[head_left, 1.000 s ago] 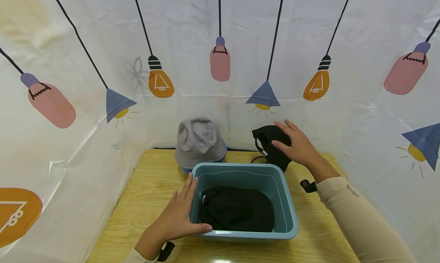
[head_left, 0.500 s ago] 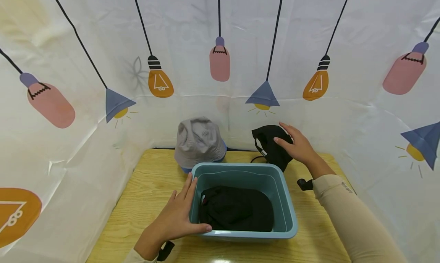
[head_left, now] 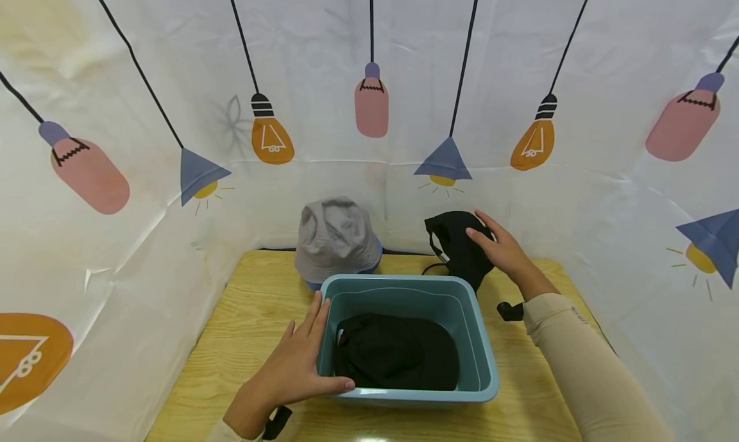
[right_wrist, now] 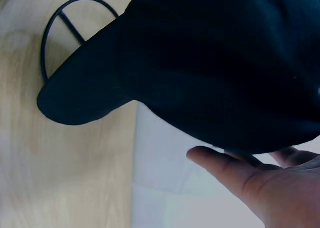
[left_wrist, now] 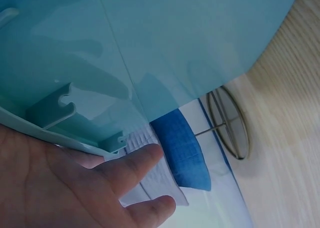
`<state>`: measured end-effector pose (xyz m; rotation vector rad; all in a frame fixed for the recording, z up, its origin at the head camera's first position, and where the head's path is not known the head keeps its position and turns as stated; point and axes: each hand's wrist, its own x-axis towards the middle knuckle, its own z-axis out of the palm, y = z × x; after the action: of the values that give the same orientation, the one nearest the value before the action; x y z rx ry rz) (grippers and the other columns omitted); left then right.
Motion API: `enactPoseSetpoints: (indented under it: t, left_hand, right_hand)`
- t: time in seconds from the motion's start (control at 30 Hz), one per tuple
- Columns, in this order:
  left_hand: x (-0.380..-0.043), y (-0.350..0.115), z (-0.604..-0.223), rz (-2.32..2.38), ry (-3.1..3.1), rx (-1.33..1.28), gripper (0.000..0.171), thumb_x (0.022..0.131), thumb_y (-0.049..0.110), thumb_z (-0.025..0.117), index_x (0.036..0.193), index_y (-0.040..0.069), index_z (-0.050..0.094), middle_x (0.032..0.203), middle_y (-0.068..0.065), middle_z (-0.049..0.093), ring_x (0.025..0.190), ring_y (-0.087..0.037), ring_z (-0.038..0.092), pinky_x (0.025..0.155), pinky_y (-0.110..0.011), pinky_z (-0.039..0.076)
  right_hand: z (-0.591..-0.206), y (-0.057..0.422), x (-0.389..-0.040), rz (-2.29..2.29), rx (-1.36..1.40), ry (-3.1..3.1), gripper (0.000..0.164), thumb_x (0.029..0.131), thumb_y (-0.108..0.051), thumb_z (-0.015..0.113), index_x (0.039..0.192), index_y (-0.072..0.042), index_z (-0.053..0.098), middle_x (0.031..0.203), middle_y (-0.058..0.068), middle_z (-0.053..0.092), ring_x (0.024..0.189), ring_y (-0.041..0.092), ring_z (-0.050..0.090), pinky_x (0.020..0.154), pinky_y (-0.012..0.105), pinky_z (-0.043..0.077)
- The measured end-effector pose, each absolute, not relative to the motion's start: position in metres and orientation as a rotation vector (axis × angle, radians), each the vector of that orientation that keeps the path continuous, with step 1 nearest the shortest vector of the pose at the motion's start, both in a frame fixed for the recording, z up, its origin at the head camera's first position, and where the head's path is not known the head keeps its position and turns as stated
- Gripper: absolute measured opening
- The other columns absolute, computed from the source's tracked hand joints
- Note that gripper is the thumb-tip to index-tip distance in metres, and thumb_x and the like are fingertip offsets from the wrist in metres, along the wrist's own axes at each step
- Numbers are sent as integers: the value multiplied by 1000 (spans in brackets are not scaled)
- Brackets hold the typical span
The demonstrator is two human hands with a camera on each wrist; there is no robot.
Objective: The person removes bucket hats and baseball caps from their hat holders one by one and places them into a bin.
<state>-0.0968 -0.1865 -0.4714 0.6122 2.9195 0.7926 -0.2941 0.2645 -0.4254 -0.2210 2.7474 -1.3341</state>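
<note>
A light blue plastic bin (head_left: 407,396) holds a black cap (head_left: 398,352) lying flat on its bottom. My left hand (head_left: 291,358) rests along the bin's left side, fingers straight and thumb on the front rim. Another black cap (head_left: 462,243) hangs on a round-based stand (right_wrist: 44,52) behind the bin, its brim (right_wrist: 85,95) pointing down in the right wrist view. My right hand (head_left: 505,249) is at this cap's right side, thumb and fingers extended over it in the head view. In the right wrist view the fingertips (right_wrist: 202,153) lie right at the cap's edge.
A grey bucket hat (head_left: 335,237) with a blue underside stands behind the bin's left corner; its wire stand base (left_wrist: 229,123) shows in the left wrist view. All sits on a wooden table (head_left: 260,288). A white sheet (head_left: 323,185) with printed lamps hangs behind and beside it.
My right hand has shifted slightly right and down along the hanging cap's side. The left hand and the bin keep their places.
</note>
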Motion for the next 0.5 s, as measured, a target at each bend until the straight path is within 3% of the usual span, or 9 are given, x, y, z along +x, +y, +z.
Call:
enactPoseSetpoints:
  t: [0.2,0.37,0.5]
  left_hand:
    - [-97,-186,-472,819,2906,603,135,73,89,65,169,18,1,176,-3,-9,157,-36,25,113,-79,22]
    - [-97,-186,-472,824,2904,602,134,73,89,65,168,21,-1,176,-3,-10,157,-36,25,113,-79,22]
    - [-97,-186,-473,824,2898,600,134,73,89,65,168,22,-2,175,-2,-11,157,-36,25,113,-79,22]
  right_hand:
    - [-434,271,-296,-1459,-199,2646,82,104,-60,49,168,-21,16,174,16,9,158,48,9,120,74,17]
    - [-440,274,-296,-1545,-145,2555,84,103,-60,50,168,-20,15,172,25,7,155,51,19,114,71,33]
    - [-447,277,-299,-1582,-137,2537,84,102,-63,50,168,-21,18,171,26,12,148,51,34,104,66,48]
